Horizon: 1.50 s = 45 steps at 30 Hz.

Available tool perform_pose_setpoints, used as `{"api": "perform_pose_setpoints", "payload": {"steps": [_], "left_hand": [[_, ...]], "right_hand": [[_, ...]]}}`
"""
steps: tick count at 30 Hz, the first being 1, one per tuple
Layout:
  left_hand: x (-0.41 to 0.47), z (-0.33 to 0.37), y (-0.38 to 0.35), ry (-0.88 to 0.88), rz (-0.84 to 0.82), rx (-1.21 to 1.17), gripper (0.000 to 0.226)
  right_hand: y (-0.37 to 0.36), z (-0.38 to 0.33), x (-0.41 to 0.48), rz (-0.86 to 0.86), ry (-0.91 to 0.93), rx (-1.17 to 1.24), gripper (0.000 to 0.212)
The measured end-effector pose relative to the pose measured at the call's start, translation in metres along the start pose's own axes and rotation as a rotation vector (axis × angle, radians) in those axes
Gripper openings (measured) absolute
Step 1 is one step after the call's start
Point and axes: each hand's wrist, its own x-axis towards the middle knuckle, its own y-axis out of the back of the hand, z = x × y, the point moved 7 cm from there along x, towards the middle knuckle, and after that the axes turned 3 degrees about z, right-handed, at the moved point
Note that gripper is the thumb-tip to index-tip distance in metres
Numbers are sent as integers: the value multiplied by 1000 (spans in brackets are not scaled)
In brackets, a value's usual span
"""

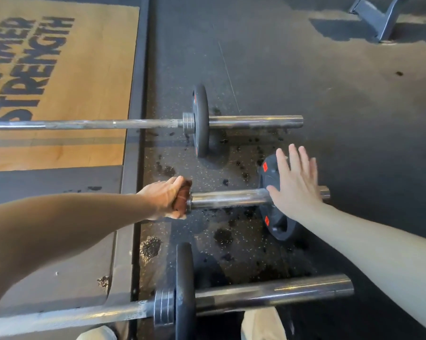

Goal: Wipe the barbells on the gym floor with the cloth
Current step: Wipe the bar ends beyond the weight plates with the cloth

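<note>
Three barbells lie across the dark rubber floor. The far barbell (253, 121) carries a black plate (200, 119). The middle barbell's sleeve (227, 198) runs between my two hands. My left hand (166, 198) grips a reddish-brown cloth (182, 198) wrapped round the bar at the sleeve's collar. My right hand (296, 182) has straight, spread fingers and presses on a black plate with red marks (268, 173) at the sleeve's outer end. The near barbell (273, 296) with its black plate (185, 288) lies closest to me.
A wooden lifting platform (84, 82) with black lettering fills the upper left, bordered by a metal frame (135, 119). Dark wet spots dot the rubber floor (231, 236) between the bars. A grey equipment base (378, 18) stands at the top right. My knees show at the bottom edge.
</note>
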Motion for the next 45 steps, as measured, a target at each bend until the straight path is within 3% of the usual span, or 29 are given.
{"api": "perform_pose_setpoints", "payload": {"steps": [3, 6, 10, 11, 14, 16, 18, 22, 23, 26, 29, 33, 35, 38, 41, 45], "left_hand": [[-3, 0, -5, -4, 59, -75, 83], [-7, 1, -11, -1, 135, -99, 83], [-7, 5, -9, -5, 166, -114, 87], [-7, 4, -8, 2, 164, -132, 84], [-8, 6, -8, 58, 102, -245, 71], [-10, 7, -9, 93, 81, -448, 59], [-13, 0, -13, 144, 75, -605, 57], [-23, 5, -14, 109, -55, -601, 105], [-25, 4, -13, 83, -75, -620, 108], [-32, -4, -9, -3, -138, -623, 80], [-34, -15, -6, -97, -93, -456, 78], [-27, -15, -6, -98, -24, -324, 102], [-24, -6, 0, -153, 69, -205, 93], [-24, 17, -5, -319, 237, 85, 78], [-25, 40, -17, -335, 338, 321, 81], [-16, 29, -14, -187, 175, 350, 91]], "right_hand": [[-25, -44, -4, -103, 302, 94, 89], [-56, -68, -8, -147, 430, -6, 96], [-32, -68, -11, 34, 420, 308, 73], [-31, -69, -13, 5, 430, 341, 72], [-64, -74, -15, -239, 394, 217, 90], [-86, -75, -9, -300, 301, 128, 96], [-98, -77, -4, -258, 257, 60, 87], [-101, -83, 2, -156, 254, -65, 63], [-100, -84, 4, -148, 261, -80, 57], [-101, -85, 11, -185, 280, -79, 43], [-104, -83, 20, -264, 311, -50, 33], [-109, -84, 34, -621, 347, 20, 31], [-112, -86, 35, -742, 364, 61, 32], [-114, -86, 34, -760, 372, 76, 37], [-115, -86, 36, -737, 361, 76, 39], [-112, -85, 34, -652, 334, 39, 37]]}}
